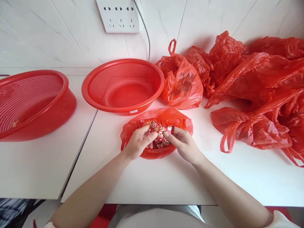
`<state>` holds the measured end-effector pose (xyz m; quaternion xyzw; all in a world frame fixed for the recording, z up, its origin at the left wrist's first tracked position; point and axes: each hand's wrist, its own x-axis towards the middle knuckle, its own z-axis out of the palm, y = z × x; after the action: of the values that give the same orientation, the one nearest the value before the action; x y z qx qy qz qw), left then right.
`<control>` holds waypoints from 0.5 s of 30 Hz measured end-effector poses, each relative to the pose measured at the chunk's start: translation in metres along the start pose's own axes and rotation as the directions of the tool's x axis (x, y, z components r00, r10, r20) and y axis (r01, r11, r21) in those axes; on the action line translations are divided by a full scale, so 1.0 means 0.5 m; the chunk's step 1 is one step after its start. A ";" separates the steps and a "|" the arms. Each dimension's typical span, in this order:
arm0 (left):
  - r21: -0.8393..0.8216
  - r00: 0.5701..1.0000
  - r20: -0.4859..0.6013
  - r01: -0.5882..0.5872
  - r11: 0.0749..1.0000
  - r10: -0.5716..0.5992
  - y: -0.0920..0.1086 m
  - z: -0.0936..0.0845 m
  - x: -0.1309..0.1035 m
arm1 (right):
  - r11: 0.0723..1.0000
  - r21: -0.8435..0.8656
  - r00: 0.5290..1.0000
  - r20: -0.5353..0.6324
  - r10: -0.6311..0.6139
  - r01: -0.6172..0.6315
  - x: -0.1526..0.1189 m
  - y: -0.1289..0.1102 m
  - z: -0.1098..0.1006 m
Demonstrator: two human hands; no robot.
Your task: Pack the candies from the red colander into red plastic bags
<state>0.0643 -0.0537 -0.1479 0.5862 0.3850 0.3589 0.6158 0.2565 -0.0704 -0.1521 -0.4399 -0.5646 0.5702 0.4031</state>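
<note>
Between both hands is a small red snack packet (161, 131) with white and gold printed characters, held over an opened red plastic bag (152, 154). My left hand (138, 142) pinches its left end with thumb on top. At the other end, my right hand (184, 144) grips it, thumb pressed on the front. More wrapped packets (159, 144) lie inside the bag below, partly hidden by the held one. The bag's rim is folded outward around them, and it rests on the white table (142, 180).
Behind the bag stands a red plastic basket (125, 91); another red basket (35, 120) sits at left with small bits inside. Several red plastic bags (256, 79) crowd the right side. A socket panel (120, 17) with a grey cable (145, 28) is on the wall. A gap (79, 152) divides the tabletops.
</note>
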 end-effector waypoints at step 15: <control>0.028 0.994 -0.103 -0.031 0.999 0.034 -0.006 -0.001 -0.004 | 0.999 -0.027 0.997 0.077 0.025 -0.023 -0.007 -0.005 0.006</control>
<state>0.0632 -0.0553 -0.1509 0.5812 0.4117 0.3935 0.5813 0.2545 -0.0747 -0.1494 -0.4296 -0.5820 0.5839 0.3684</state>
